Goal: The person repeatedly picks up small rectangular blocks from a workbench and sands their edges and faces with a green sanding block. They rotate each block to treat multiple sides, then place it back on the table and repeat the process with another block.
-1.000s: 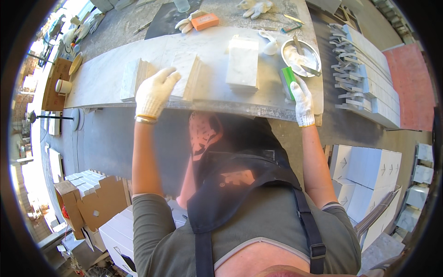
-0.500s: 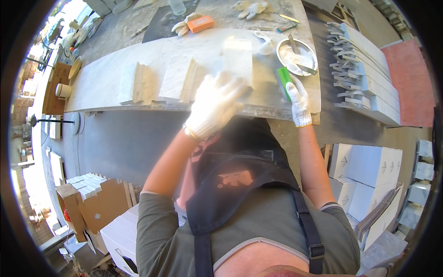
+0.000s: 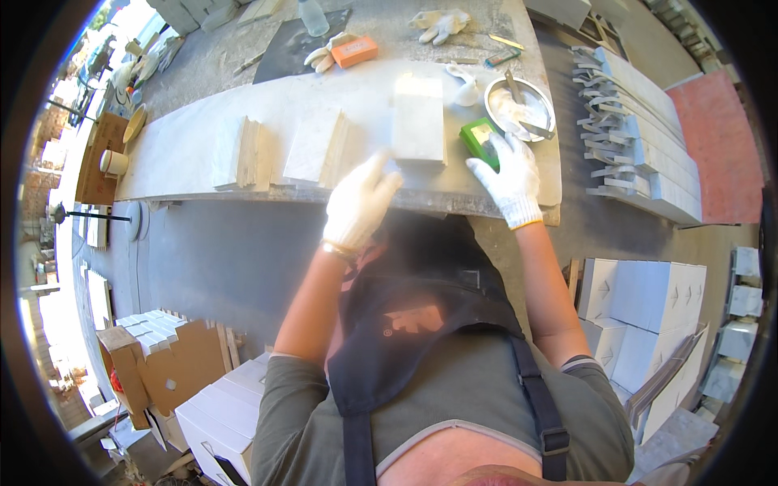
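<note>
My left hand (image 3: 356, 202), in a white knit glove, hovers over the table's near edge. Its fingers are stretched out, slightly blurred, and nothing is in them. Just to its right, a stack of pale stone tiles (image 3: 419, 121) lies on the table. My right hand (image 3: 512, 180), gloved the same way, has thumb and fingertips around the near right end of a green block (image 3: 480, 138) with a pale tan face. Beyond that hand sits a white bowl (image 3: 519, 105) of white paste with two scrapers (image 3: 536, 130) in it. Two more tile stacks (image 3: 312, 146) (image 3: 235, 154) stand leftward.
A white spouted bottle (image 3: 463, 85) is beside the bowl. Farther back lie an orange box (image 3: 354, 51), spare gloves (image 3: 442, 24), a cutter (image 3: 504, 55) and a clear bottle (image 3: 313, 16). Strapped slabs (image 3: 648, 138) stand right of the table; cartons (image 3: 640, 300) are near my right arm.
My left hand has drawn back to the left, away from the nearest tile stack. My right hand has turned the green block, so its tan face now shows, and shifted it slightly left.
</note>
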`<state>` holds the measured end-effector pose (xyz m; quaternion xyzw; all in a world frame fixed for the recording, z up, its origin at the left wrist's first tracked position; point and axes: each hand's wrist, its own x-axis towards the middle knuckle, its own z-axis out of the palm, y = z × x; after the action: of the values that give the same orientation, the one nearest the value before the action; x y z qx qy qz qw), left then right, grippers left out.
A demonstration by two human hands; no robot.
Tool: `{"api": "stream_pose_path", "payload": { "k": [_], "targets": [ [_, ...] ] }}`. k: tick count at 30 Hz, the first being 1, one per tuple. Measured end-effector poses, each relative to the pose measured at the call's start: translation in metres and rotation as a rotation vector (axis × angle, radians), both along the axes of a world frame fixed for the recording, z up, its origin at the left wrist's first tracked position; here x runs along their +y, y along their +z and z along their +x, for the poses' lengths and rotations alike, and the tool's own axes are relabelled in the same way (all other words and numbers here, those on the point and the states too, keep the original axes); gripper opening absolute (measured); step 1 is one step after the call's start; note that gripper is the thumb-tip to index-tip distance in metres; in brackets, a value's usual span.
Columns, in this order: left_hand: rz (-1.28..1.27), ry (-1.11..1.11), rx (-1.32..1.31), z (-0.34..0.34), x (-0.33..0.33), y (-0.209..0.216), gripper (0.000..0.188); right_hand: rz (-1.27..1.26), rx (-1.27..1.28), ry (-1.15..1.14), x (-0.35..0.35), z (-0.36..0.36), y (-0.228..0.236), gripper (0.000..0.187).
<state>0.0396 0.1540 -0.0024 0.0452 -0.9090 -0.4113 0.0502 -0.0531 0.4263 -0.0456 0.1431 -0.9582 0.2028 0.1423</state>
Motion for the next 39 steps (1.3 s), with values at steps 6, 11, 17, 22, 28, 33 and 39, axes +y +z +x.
{"api": "stream_pose_path", "payload": {
  "k": [6,11,17,22,28,33,39],
  "targets": [
    [-0.012,-0.068,0.014,0.005,0.018,-0.002,0.043,-0.343,-0.054,0.132,-0.017,0.012,0.008,0.044],
    [-0.082,-0.223,0.178,0.01,0.036,-0.012,0.035,-1.012,-0.608,0.093,-0.029,-0.003,0.008,0.045],
    [0.002,-0.171,0.165,0.005,0.029,-0.007,0.031,-1.074,-0.814,0.137,-0.041,-0.018,0.028,0.042],
    [0.155,0.015,0.172,0.007,0.011,0.004,0.03,-1.101,-0.836,0.188,-0.031,-0.027,0.036,0.031],
    [-0.166,-0.003,0.407,-0.006,-0.002,0.011,0.035,-1.011,-0.851,0.336,0.003,-0.056,0.031,0.028],
    [-0.432,-0.246,0.429,-0.05,0.011,0.02,0.063,-0.858,-0.765,0.236,-0.002,-0.073,0.026,0.031],
    [-0.522,-0.351,0.304,-0.096,0.03,0.011,0.077,-0.612,-0.456,0.141,0.022,-0.069,0.043,0.026]
  ]
}}
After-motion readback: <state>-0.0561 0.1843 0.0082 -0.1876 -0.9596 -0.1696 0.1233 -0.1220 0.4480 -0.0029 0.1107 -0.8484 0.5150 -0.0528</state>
